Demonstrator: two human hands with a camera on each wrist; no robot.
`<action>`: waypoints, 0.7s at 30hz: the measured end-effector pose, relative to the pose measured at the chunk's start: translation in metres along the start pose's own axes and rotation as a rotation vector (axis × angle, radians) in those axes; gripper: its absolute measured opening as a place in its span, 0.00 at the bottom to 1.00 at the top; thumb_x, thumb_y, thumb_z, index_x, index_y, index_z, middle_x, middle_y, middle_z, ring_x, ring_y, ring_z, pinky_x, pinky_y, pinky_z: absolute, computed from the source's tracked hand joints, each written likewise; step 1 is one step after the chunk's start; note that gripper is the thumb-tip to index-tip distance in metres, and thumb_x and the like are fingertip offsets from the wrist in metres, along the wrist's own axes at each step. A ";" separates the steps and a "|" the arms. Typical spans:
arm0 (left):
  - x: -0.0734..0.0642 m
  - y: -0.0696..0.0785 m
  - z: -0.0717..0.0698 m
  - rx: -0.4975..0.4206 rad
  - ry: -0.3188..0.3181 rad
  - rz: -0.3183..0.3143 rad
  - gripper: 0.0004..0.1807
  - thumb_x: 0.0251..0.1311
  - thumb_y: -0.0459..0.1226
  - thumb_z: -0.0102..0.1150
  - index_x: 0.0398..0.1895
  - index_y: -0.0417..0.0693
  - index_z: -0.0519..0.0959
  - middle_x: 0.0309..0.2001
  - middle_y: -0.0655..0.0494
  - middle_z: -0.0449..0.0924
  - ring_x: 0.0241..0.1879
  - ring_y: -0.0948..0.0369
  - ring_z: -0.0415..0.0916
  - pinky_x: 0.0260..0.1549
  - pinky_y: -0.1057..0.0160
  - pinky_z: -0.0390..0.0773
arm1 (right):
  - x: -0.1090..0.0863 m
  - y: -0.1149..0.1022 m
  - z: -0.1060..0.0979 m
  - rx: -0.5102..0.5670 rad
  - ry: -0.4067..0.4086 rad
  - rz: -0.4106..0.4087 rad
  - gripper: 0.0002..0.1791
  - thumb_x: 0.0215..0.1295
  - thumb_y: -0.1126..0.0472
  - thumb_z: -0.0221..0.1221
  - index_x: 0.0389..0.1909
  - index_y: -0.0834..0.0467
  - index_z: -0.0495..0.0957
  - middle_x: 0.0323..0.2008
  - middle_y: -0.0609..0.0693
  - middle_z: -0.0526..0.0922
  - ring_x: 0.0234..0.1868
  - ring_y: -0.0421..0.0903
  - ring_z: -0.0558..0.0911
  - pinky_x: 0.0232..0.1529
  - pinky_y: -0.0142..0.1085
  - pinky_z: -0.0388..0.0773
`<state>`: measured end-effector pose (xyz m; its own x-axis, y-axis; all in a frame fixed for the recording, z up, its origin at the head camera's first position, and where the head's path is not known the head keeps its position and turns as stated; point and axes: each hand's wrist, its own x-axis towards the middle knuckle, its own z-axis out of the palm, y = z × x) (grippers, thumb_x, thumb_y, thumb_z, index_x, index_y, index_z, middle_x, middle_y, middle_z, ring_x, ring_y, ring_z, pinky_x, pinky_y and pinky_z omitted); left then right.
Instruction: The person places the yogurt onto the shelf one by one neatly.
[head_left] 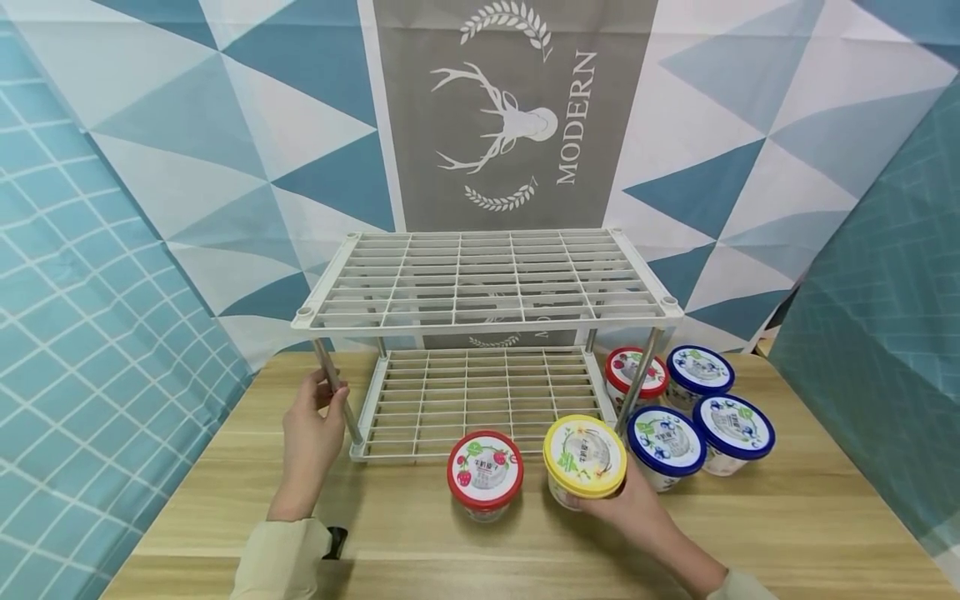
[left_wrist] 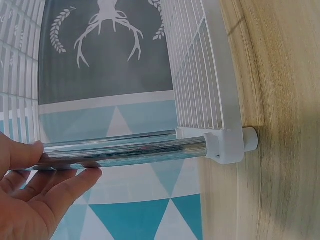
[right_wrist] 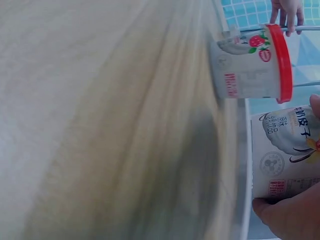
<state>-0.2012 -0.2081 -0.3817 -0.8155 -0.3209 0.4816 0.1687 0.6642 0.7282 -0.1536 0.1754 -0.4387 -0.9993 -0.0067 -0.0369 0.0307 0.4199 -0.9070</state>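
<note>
A white two-tier wire rack [head_left: 487, 327] with metal posts stands on the wooden table. Its front left post [left_wrist: 150, 154] is pinched between the thumb and fingers of my left hand [head_left: 311, 433]. My right hand [head_left: 637, 508] grips a white tub with a yellow lid [head_left: 585, 457], tilted slightly, in front of the rack's lower right corner. The right wrist view shows the tub's printed side, with thumb and fingers around it. To the left of that tub, a tub with a red lid [head_left: 485, 471] stands on the table before the lower shelf [head_left: 426, 457].
Right of the rack stand several more tubs: one with a red lid [head_left: 637, 372] partly behind the front right post [head_left: 639, 379], others with blue lids [head_left: 666, 440]. A patterned cloth [head_left: 322, 125] hangs behind the rack. A dark object [head_left: 335, 543] shows at the left sleeve.
</note>
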 end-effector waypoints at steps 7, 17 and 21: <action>0.000 -0.001 0.001 -0.004 0.010 0.005 0.15 0.64 0.31 0.53 0.53 0.37 0.70 0.42 0.37 0.81 0.42 0.43 0.80 0.40 0.44 0.76 | -0.002 -0.020 -0.011 -0.062 0.002 -0.014 0.56 0.38 0.52 0.76 0.68 0.57 0.54 0.60 0.57 0.71 0.62 0.54 0.69 0.62 0.52 0.63; -0.001 0.000 0.000 0.003 0.012 0.016 0.14 0.64 0.31 0.53 0.52 0.36 0.71 0.41 0.37 0.82 0.40 0.44 0.80 0.39 0.46 0.76 | -0.006 -0.047 -0.024 -0.105 -0.012 -0.027 0.53 0.40 0.49 0.75 0.66 0.57 0.57 0.60 0.57 0.71 0.61 0.55 0.70 0.59 0.53 0.67; -0.001 -0.001 0.001 0.007 0.017 0.020 0.14 0.64 0.31 0.53 0.52 0.37 0.71 0.41 0.38 0.82 0.39 0.45 0.80 0.38 0.47 0.76 | -0.008 -0.056 -0.028 -0.085 -0.031 -0.063 0.51 0.42 0.51 0.74 0.66 0.56 0.57 0.60 0.56 0.71 0.62 0.55 0.70 0.59 0.53 0.69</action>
<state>-0.2007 -0.2077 -0.3832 -0.8025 -0.3191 0.5041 0.1809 0.6749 0.7154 -0.1483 0.1773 -0.3759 -0.9980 -0.0633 0.0052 -0.0358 0.4929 -0.8693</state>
